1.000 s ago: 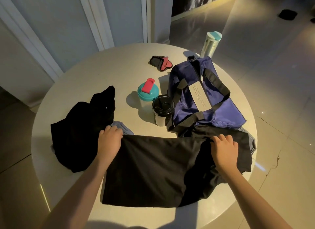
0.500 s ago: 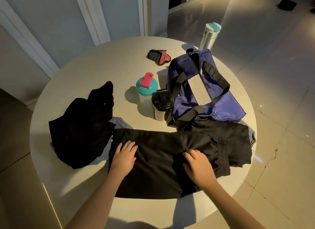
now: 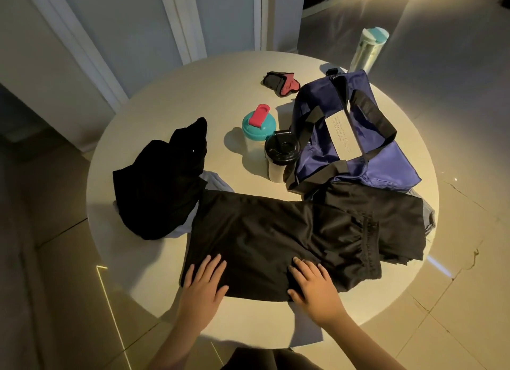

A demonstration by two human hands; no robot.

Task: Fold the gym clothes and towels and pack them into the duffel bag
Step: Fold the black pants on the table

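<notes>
Inspection of the head view, the only one supplied. Both hands are pressing flat on a black garment [image 3: 276,237], fingers spread and pinching nothing. The left hand [image 3: 204,278] is bearing on the near left corner, and the right hand [image 3: 311,284] on the near edge towards the middle. Judgement: the palms are smoothing the cloth and pinning the near hem so the piece is lying square for the next fold. The garment is lying spread across the near part of the round table [image 3: 171,94], its far right end reaching the foot of the blue duffel bag [image 3: 386,171]. A further dark layer is showing beneath that right end; whether it is a separate piece cannot be told. The bag's opening is not showing from this angle.

Surroundings:
- A heap of black clothing [image 3: 160,187] is sitting unfolded just left of the garment, overlapping a pale cloth [image 3: 218,180].
- A teal-lidded shaker [image 3: 258,127] and a black-lidded cup [image 3: 281,151] are standing between the heap and the bag, the cup close against the bag's side.
- Red-and-black gloves [image 3: 278,83] are lying farther back.
- A tall tumbler [image 3: 368,48] is standing behind the bag at the table's far edge.
- Grey fabric [image 3: 429,218] is peeking out at the right rim.

Obstruction, as a judgement: the carry straps are lying over the bag's top and the cup is crowding its left side. Both would likely need shifting before packing.
</notes>
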